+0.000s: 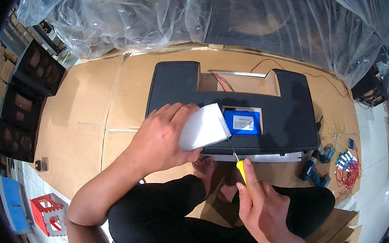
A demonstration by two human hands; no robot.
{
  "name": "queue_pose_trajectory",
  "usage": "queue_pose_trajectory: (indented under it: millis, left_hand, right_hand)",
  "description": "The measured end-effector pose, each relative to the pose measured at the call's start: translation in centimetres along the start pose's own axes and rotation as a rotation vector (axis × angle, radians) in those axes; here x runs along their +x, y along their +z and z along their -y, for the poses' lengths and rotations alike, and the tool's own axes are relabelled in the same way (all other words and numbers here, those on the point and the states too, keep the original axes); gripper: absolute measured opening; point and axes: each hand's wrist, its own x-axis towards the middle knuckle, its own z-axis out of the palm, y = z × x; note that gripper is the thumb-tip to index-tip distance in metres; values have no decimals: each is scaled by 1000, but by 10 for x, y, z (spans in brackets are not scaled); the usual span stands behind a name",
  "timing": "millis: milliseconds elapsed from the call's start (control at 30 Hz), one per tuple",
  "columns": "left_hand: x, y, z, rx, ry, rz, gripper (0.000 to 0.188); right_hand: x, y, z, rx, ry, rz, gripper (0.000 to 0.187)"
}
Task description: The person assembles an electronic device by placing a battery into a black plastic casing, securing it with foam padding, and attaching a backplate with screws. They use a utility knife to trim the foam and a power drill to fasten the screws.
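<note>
White foam block (204, 128), tilted — yellow-handled cutter (241, 170) slanting up, blade at its right edge.

Left hand (162, 130) grips white foam block (201, 131); right hand (263, 209) holds yellow-handled cutter (242, 170), blade at block's lower right corner. Black cabinet (177, 101) on cardboard (75, 109), blue pack (242, 122) in its cutout. Red wires (347, 178) lie right; clear plastic sheeting (120, 14) beyond.

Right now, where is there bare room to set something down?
Mainly the cardboard between the dark cabinets at far left and the black case, above the left forearm. It's crowded right of the case, with power tools and tangled red wires, and at its front edge, where the left hand holds a white block and the right hand a yellow-handled cutter.
</note>
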Motion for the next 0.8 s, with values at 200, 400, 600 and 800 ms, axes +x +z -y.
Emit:
queue_pose_trajectory:
  millis: [200,400,600,800]
  left_hand:
    - [1,0,-1,-50,-30,27,74]
    - [2,2,2,-29,3,3,73]
    - [2,-1,-1,-46,-31,25,72]
    - [2,0,0,-42,-22,25,73]
  right_hand:
    - [-17,0,-2,-34,39,55,57]
    - [-19,6,-6,-7,-21,-43,59]
    - [-17,7,-5,-17,-14,-3,57]
    - [-18,9,-7,1,-12,-12,57]
